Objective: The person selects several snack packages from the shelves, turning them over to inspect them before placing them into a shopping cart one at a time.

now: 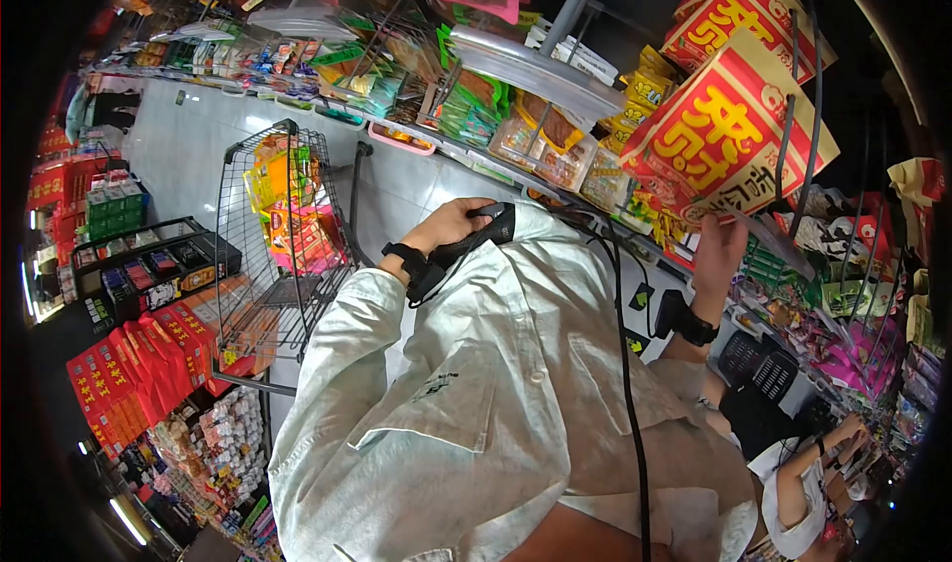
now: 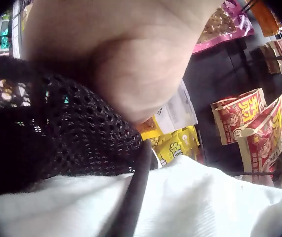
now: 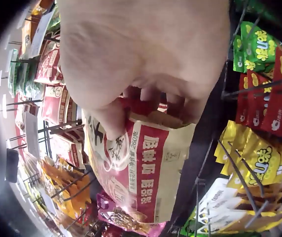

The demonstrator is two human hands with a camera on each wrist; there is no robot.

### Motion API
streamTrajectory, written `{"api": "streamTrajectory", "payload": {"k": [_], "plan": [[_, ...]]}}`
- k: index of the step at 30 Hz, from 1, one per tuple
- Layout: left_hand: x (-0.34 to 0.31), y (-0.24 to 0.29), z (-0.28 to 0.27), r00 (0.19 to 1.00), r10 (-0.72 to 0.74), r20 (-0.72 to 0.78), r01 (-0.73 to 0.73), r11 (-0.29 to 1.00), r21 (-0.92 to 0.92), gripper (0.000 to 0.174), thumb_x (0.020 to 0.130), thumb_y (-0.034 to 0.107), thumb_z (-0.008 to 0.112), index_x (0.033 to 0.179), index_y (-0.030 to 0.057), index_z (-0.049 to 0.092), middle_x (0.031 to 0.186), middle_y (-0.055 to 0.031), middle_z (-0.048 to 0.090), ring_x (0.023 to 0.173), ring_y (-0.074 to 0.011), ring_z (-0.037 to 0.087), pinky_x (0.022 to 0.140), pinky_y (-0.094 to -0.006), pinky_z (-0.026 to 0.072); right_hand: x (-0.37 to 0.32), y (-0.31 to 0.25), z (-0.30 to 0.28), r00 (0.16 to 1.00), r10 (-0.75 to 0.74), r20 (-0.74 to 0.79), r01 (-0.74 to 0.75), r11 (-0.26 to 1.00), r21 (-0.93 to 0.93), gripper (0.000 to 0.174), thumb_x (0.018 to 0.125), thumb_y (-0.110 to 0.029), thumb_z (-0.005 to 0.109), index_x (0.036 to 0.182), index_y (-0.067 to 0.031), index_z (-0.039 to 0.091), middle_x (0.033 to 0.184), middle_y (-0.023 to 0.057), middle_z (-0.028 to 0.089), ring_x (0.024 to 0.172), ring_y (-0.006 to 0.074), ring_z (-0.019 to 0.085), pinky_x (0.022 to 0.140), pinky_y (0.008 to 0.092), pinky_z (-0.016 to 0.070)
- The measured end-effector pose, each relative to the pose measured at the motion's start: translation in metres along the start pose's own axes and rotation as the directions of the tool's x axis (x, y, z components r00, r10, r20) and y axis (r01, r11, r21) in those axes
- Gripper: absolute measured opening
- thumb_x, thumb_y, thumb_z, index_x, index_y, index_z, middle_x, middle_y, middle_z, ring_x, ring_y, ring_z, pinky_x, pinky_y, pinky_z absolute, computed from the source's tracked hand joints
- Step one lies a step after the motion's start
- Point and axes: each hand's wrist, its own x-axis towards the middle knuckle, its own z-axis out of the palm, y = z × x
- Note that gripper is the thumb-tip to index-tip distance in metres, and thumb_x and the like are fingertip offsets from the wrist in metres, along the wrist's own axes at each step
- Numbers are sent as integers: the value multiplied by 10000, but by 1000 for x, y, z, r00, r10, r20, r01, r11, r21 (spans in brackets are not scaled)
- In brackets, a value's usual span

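Note:
In the head view, my right hand [image 1: 719, 255] grips the lower edge of a red and cream snack bag [image 1: 709, 131] with large yellow characters. Closer up in the right wrist view, the thumb of that hand [image 3: 146, 54] lies on the printed face of the bag [image 3: 153, 168], and the other fingers curl behind its edge. My left hand [image 1: 446, 227] is at the front of my body, holding black mesh fabric [image 1: 496, 228]. This mesh [image 2: 66, 133] fills much of the left wrist view beneath the hand [image 2: 136, 64]; its fingertips are hidden there.
A wire shopping cart [image 1: 231, 156] carrying bright snack packs [image 1: 297, 230] stands to my left. Metal hooks and yellow bags [image 3: 259, 153] surround my right hand. Red boxes [image 1: 139, 374] are stacked at lower left. Another person [image 1: 793, 493] is at lower right. A black cable [image 1: 627, 364] hangs down my front.

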Motion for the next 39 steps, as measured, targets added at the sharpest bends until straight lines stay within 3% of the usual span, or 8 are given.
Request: {"api": "streamTrajectory", "payload": {"k": [8,11,18,24,29,32,34,39], "plan": [[-14,-28,8,1000,-12,17,13,999,-50,415,960,112,668,1366,54,606,1155,-101,718,1005,-182,653,929,-293,499,-54,8,-19,997,73,13,-74,995,72,491,940,-96,717,1382,-41,511,1308,55,609,1205,164,553,1040,340,424],[-19,-23,9,999,-30,23,31,997,-65,406,958,114,675,1355,53,615,1146,-97,719,1004,-173,649,927,-291,499,-53,13,-16,997,61,45,-69,977,201,502,936,-65,707,1388,-40,490,1325,57,599,1209,168,552,1053,336,422],[-23,-42,12,997,-79,-9,77,988,-137,389,961,104,675,1343,55,626,1141,-86,718,999,-165,641,934,-289,497,-65,42,-28,991,133,9,-132,975,180,507,939,-41,693,1392,-31,465,1341,57,588,1220,171,552,1081,355,408],[-60,-39,-5,995,-93,31,96,985,-142,373,969,92,658,1340,64,633,1142,-77,718,1011,-172,642,947,-293,493,-110,16,-12,981,184,-56,-165,956,243,505,928,-39,703,1381,-29,480,1344,73,591,1208,166,562,1076,363,408],[-69,-62,-17,999,-21,38,23,999,-40,380,966,144,667,1338,75,635,1160,-94,722,1033,-193,659,951,-304,495,-128,-2,15,988,154,-17,-148,967,210,460,916,-47,715,1335,-22,524,1267,71,644,1149,162,599,1039,342,433],[-71,-73,-26,998,3,62,-5,999,37,389,954,192,684,1325,82,641,1170,-119,722,1050,-230,671,949,-324,499,-138,-29,59,989,138,46,-144,978,148,431,913,-39,713,1309,-21,544,1205,59,673,1085,148,623,991,318,462],[-82,-70,-32,997,8,83,-10,1000,16,388,952,197,684,1320,82,644,1165,-127,722,1046,-244,674,948,-334,500,-143,-40,85,982,171,77,-176,982,68,410,906,-52,723,1284,-25,565,1152,44,688,1008,120,636,901,277,489],[-102,-88,-38,997,74,7,-75,992,99,413,917,189,702,1309,77,643,1144,-150,720,1057,-299,675,950,-371,506,-160,-51,135,955,224,192,-227,974,-9,373,913,-60,719,1259,-32,583,1095,20,695,949,94,632,835,246,486]]}}
